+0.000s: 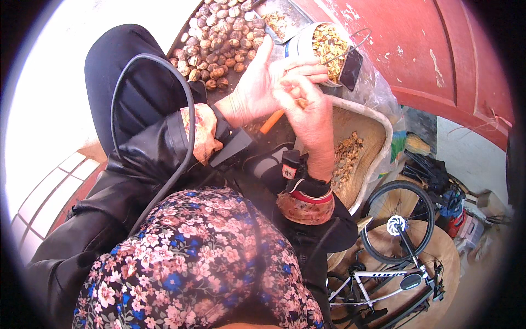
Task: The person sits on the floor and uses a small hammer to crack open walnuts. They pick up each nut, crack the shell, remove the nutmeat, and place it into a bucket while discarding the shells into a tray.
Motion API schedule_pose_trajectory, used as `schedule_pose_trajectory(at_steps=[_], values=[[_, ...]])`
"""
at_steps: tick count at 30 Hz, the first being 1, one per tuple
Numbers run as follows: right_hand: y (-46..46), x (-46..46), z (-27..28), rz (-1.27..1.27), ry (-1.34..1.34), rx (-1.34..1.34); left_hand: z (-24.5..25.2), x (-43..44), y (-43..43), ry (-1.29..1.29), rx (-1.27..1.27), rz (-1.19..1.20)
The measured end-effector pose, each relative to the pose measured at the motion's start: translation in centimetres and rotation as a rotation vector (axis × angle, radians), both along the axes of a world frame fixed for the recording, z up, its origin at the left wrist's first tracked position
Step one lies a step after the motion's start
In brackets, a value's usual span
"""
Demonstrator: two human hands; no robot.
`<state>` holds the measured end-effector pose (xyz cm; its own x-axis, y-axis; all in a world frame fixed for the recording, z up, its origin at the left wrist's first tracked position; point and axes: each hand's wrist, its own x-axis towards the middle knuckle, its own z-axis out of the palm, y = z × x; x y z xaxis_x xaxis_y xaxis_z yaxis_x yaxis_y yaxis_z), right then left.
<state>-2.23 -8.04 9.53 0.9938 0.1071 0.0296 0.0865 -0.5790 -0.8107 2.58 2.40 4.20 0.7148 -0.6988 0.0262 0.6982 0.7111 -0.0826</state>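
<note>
My left hand is spread palm up, thumb raised, its fingers reaching towards the bucket; I see nothing gripped in it. Across its fingers my right hand is curled, pinching a small walnut piece between thumb and fingers. Whole walnuts lie heaped on a dark surface beyond my left hand. Just past my fingertips a white bucket is tilted, holding walnut kernels. An orange handle shows beneath my hands; its far end is hidden. Walnut shell bits lie in a white-rimmed basin on the right.
A metal pan with some crumbs stands behind the bucket. A dark phone leans at the bucket's mouth. Clear plastic lies beside a red door. A bicycle is at lower right. A grey cable loops by my left arm.
</note>
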Motion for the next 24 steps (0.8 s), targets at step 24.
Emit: schedule_pose_trajectory(at_steps=[24], values=[[-20.9, 0.6, -13.6, -0.347, 0.282, -0.846, -12.6, -7.0, -2.9, -0.468, 0.938, -0.683]])
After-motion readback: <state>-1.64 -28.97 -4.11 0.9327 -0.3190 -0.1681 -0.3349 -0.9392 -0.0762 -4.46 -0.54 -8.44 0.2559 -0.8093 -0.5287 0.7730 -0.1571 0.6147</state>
